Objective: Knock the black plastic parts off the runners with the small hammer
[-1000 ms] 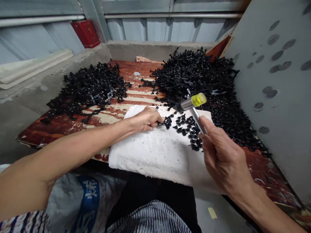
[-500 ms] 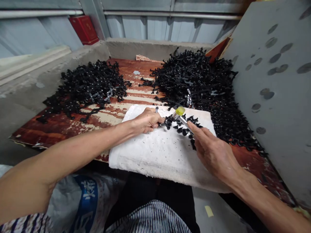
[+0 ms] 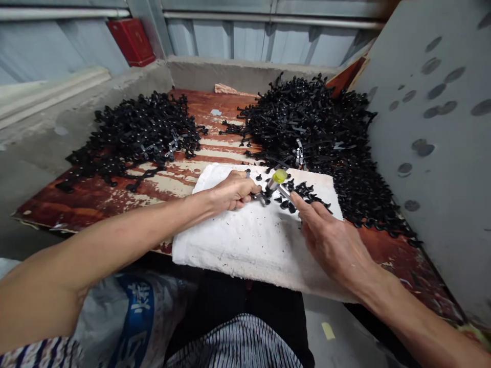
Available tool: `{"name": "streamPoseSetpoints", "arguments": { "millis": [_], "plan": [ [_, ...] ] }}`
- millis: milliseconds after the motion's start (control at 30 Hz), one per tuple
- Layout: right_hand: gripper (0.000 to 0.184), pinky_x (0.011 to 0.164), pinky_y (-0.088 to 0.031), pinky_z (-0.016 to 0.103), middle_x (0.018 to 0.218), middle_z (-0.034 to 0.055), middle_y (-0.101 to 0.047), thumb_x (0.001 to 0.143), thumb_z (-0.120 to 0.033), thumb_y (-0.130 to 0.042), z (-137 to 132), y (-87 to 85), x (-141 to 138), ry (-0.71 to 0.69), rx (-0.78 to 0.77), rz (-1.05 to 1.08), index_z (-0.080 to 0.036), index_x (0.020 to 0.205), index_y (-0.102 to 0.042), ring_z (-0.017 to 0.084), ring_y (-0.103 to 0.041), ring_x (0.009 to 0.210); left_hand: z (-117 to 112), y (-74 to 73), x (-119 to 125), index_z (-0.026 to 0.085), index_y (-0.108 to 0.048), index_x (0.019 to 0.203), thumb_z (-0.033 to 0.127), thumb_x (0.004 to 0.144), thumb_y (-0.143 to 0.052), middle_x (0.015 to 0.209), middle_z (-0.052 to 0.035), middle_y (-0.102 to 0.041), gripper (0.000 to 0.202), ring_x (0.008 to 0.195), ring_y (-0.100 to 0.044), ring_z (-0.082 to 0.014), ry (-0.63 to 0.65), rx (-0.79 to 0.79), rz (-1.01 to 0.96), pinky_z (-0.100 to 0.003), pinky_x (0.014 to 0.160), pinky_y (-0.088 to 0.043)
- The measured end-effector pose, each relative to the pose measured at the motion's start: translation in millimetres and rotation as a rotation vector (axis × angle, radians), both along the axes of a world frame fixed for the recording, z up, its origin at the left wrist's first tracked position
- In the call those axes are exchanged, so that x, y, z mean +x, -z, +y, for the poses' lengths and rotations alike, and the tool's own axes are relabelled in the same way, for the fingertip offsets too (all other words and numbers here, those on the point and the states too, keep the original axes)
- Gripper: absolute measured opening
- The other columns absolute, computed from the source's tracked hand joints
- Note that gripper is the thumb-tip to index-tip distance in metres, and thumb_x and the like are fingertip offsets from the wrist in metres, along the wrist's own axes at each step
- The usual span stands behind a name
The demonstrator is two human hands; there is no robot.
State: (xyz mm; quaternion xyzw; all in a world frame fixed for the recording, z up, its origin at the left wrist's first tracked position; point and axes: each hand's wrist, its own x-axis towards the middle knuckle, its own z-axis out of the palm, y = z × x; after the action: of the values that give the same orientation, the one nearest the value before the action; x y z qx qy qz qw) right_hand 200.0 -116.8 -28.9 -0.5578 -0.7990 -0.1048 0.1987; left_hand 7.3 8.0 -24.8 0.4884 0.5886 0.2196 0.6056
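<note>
Head view: fingers of our left hand (image 3: 230, 191) pinch shut on a small black plastic piece (image 3: 262, 197), held against the white fibrous pad (image 3: 245, 245). Our right hand (image 3: 330, 240) has its fingers wrapped around the thin metal handle of a hammer (image 3: 279, 179), whose yellow-capped head is down just beside our left fingertips. The pad lies on a worn, red-painted wooden bench (image 3: 95, 199). Spiky heaps of black parts sit to the left (image 3: 141, 133) and right (image 3: 307, 117), with a corrugated metal wall (image 3: 230, 41) behind.

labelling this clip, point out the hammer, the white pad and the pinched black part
hammer (image 3: 280, 177) head view, its yellow face
white pad (image 3: 245, 240) head view, its bare middle
black part (image 3: 262, 197) head view, end past fingertips
</note>
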Motion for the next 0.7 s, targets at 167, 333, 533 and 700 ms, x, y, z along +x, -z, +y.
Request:
{"name": "streamPoseSetpoints", "arguments": {
  "millis": [167, 333, 533, 700],
  "plan": [
    [0.048, 0.037, -0.038, 0.025, 0.079, 0.0061, -0.065, 0.088, -0.011, -0.035, 2, 3.0, -2, 0.04, 0.01, -0.023, -0.015, 0.132, -0.054, 0.014, -0.054, 0.048, -2, -1.7, 3, 0.019, -0.047, 0.065, 0.009, 0.076, -0.063, 0.048, 0.0047, -0.043, 0.021, 0.038, -0.033, -0.0041, -0.019, -0.011, -0.011, -0.021, 0.037, -0.018],
    [0.045, 0.063, -0.058, 0.032, 0.101, 0.0129, -0.071, 0.092, -0.012, -0.041, 0, 0.0, 6, -0.054, 0.074, 0.215, -0.014, 0.136, -0.052, 0.02, -0.069, 0.076, -17, -11.0, -11, 0.016, -0.049, 0.067, 0.015, 0.078, -0.06, 0.06, -0.0017, -0.053, 0.015, 0.049, -0.047, -0.0079, 0.011, -0.014, -0.041, -0.024, 0.043, -0.037],
    [0.046, 0.081, -0.06, 0.04, 0.114, 0.0146, -0.071, 0.092, -0.013, -0.045, -18, 9.1, 12, -0.048, 0.06, 0.384, -0.017, 0.138, -0.052, 0.024, -0.072, 0.093, -43, -27.3, -52, 0.016, -0.047, 0.109, 0.035, 0.078, -0.059, 0.108, -0.0117, -0.057, 0.038, 0.095, -0.058, -0.0221, 0.115, 0.478, 0.342, -0.036, 0.075, -0.051],
    [0.04, 0.086, -0.059, 0.04, 0.108, 0.0155, -0.073, 0.093, -0.016, -0.045, -26, 14.2, 0, -0.042, -0.039, 0.479, -0.012, 0.13, -0.058, 0.024, -0.071, 0.098, -38, -29.4, -37, 0.016, -0.054, 0.104, 0.033, 0.089, -0.042, 0.115, -0.0142, -0.054, 0.026, 0.11, -0.046, -0.0299, 0.612, 0.851, 0.785, -0.049, 0.09, -0.042]
  ]
}}
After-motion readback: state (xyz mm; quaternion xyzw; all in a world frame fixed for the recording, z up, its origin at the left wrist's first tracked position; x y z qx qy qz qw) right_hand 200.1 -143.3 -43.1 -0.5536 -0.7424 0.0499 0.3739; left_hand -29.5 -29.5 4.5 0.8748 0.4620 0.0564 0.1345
